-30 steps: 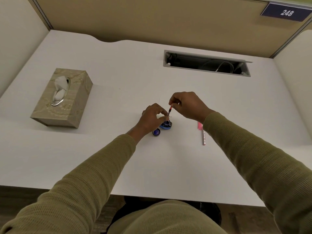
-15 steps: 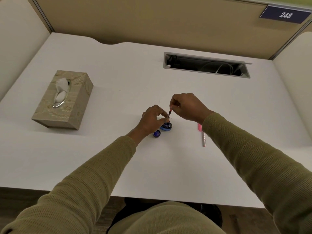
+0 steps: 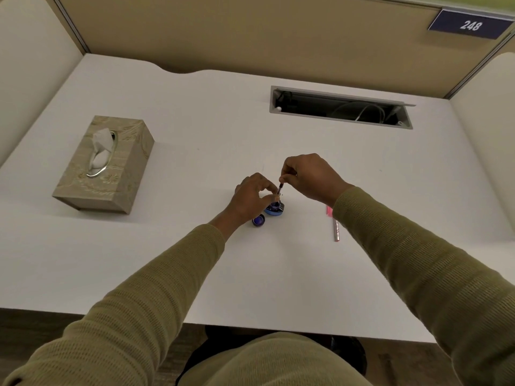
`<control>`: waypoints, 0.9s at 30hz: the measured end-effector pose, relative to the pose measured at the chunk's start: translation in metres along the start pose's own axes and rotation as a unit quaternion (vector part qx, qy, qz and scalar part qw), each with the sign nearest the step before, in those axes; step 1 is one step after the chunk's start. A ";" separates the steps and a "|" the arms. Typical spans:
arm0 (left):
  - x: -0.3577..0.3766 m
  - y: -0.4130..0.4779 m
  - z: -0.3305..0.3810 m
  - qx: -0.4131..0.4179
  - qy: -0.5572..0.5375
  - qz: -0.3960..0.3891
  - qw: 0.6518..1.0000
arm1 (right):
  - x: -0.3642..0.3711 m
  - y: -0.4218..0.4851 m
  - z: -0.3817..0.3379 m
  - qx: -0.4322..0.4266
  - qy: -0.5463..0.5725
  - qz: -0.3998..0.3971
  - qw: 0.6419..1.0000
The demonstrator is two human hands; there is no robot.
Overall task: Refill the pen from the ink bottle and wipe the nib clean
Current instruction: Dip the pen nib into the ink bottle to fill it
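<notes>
Still working just below the centre of the frame, much as half a second ago. Pinching the upper end of the thin pen (image 3: pixel 280 189) with the right hand (image 3: pixel 309 179), fingers curled tight on it. Curling the thumb and forefinger of the left hand (image 3: pixel 250 199) narrowly round the pen's lower end; not showing clearly whether those fingers are also touching the glass. Keeping the pen nearly upright, leaning a little toward the upper right, its lower tip meeting the mouth of the open ink bottle (image 3: pixel 274 210) standing on the desk (image 3: pixel 195 121) directly beneath the fingers. Showing dark now along the short stretch of pen between the two hands, where red was showing before. Leaving the blue cap (image 3: pixel 258 220) lying just lower left of the bottle, beside the left wrist. Leaving the pink and silver barrel (image 3: pixel 336 229) lying to the right, its upper end tucked against the right sleeve. Leaving the tissue box (image 3: pixel 103 165) sitting at the left of the frame, well apart from both hands.
</notes>
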State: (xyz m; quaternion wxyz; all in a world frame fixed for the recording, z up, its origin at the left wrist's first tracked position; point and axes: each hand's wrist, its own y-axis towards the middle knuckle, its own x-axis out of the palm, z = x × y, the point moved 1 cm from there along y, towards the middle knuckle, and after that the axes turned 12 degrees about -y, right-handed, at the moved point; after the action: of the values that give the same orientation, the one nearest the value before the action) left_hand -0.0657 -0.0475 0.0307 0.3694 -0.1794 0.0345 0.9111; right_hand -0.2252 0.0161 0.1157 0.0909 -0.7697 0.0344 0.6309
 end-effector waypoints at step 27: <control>0.002 -0.002 0.001 -0.008 0.000 0.002 1.000 | 0.001 -0.006 0.001 -0.024 -0.039 0.008 0.999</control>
State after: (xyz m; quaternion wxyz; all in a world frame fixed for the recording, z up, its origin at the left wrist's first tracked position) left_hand -0.0656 -0.0442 0.0316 0.3659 -0.1819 0.0279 0.9123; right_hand -0.2253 0.0223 0.1153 0.0686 -0.7461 0.0220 0.6620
